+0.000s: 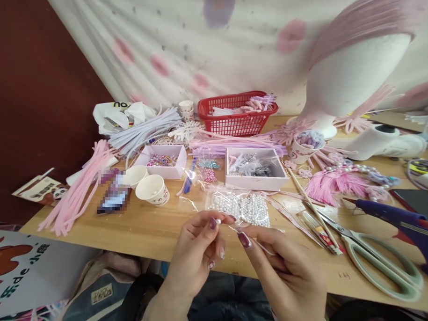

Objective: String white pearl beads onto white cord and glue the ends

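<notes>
Over the front edge of the table, my left hand (199, 246) pinches a small white pearl bead (218, 221) between thumb and forefinger. My right hand (284, 266) is closed on a thin white cord (263, 247), whose tip points toward the bead. Fingertips of both hands nearly meet. Whether the cord passes through the bead, I cannot tell. Just beyond my fingers lies a clear bag of white pearl beads (254, 208). Two paper cups (152, 190) stand to the left of it.
Green-handled scissors (382, 264) and a blue glue gun (398, 218) lie at right. Two white boxes (257, 182) hold beads and trinkets. Behind are a red basket (232, 123) and a white mannequin head (353, 71). Pink pipe cleaners (76, 188) lie at left, a pink tassel (325, 183) at right.
</notes>
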